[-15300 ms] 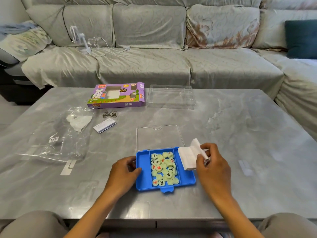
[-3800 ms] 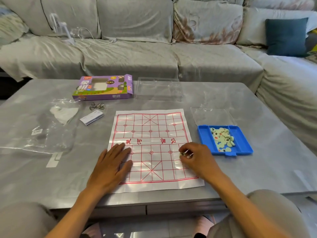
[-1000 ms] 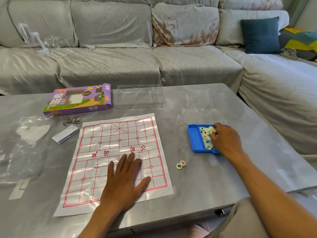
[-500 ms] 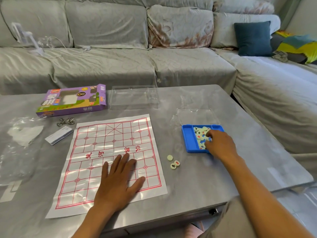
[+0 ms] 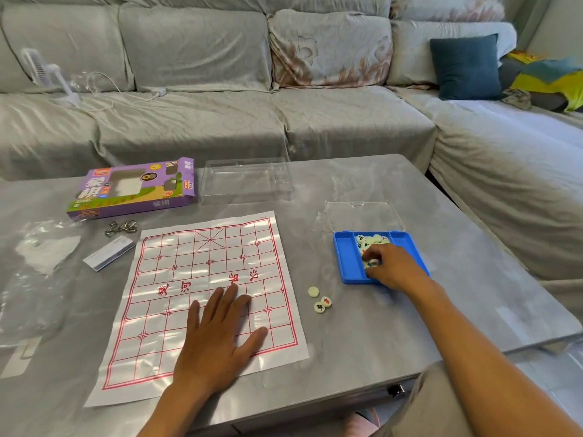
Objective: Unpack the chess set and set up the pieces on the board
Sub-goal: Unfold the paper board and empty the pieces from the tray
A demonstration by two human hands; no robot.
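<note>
Plastic wrapping (image 5: 34, 279) lies crumpled at the far left of our grey marble-look table (image 5: 394, 335), well left of our fingers. Next come the purple game box (image 5: 132, 187), a small tangle of metal rings (image 5: 121, 228) just in front of it, and a white folded leaflet (image 5: 108, 254) beside the paper's left edge. Behind all of it runs a long grey covered sofa (image 5: 195, 121) with a small white fan (image 5: 47, 75) on its seat.

Our left hand (image 5: 217, 339) rests flat on the paper board (image 5: 202, 298), fingers straight and slightly spread, fingertips reaching the printed river line at the middle of the red grid. No pieces stand on the grid. Beyond the fingertips, past the board's far edge, sits a clear plastic tray (image 5: 246, 181).

Just right of the left thumb, off the paper on bare table, lie three loose pieces (image 5: 320, 301) — one blank side up, two showing characters.

Further right, our right hand (image 5: 394, 269) reaches into the blue case (image 5: 347, 260), fingers curled and pinching one pale round piece (image 5: 373, 262) at the fingertips. More pale pieces (image 5: 367, 241) are heaped in the case just beyond those fingers, and its clear lid (image 5: 364, 216) lies open flat behind it. At the far right the sofa turns a corner, with a dark teal cushion (image 5: 465, 67) and a yellow-and-teal cloth (image 5: 549, 80).
</note>
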